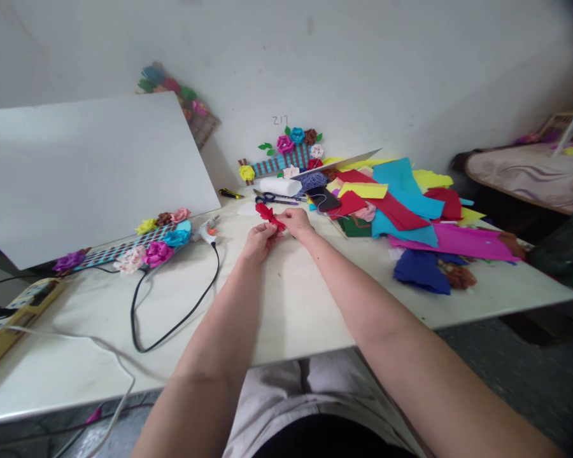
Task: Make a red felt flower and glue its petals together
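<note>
**Over a bare stretch of table, both hands pinched one red piece**

Near the middle of the pale table (305, 286), the person's left hand (260, 240) was clamped on a small red ruffled piece (265, 213), thumb and fingers drawn together round its lower part. The right hand (295, 221) met it from the other side, its fingertips closed at the piece's right edge (how firmly, I could not tell from where I stood). The red ruffles stuck up above the left fingers, tilted toward the left.

Just beyond the hands lay a pair of scissors (262, 199) with dark handles, and behind them a white roll (281, 186) on its side, next to a tangle of bluish yarn (314, 182). A yellow-and-black cutter (230, 194) rested farther left.

On the person's right spread a heap of coloured sheets (401, 191), blue, red, yellow and magenta, overlapping one another. Over on the left, a glue gun (207, 230) lay near a woven strip (124, 252) trimmed with flowers, in front of a large white board (86, 178). Its black cord (136, 305) looped across the tabletop.
</note>
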`<state>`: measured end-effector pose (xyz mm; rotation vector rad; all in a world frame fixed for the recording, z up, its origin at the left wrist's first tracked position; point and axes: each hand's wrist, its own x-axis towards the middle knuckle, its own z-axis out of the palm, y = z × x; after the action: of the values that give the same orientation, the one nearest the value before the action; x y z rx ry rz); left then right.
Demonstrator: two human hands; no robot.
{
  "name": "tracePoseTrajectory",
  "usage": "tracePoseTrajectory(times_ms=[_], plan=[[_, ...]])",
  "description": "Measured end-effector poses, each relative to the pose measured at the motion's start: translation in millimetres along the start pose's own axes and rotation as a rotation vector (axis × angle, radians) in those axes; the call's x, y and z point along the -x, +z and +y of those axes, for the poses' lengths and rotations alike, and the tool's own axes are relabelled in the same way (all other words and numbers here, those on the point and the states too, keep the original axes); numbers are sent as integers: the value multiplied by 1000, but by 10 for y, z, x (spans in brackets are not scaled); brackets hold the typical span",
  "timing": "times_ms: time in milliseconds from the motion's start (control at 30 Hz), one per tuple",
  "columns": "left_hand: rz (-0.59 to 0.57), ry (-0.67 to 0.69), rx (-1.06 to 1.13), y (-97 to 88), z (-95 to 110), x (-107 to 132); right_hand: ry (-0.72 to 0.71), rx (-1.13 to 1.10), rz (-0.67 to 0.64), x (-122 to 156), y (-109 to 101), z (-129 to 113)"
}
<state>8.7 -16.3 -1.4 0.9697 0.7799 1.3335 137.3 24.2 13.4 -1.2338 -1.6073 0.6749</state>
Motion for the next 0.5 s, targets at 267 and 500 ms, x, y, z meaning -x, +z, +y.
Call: tracePoseTrajectory(times_ms=[267, 500], plan=[[36, -88, -18, 7, 53, 10, -70, 109, 23, 35, -28, -39], [-8, -114, -43, 4, 89, 35, -57, 146, 0, 34, -65, -46]])
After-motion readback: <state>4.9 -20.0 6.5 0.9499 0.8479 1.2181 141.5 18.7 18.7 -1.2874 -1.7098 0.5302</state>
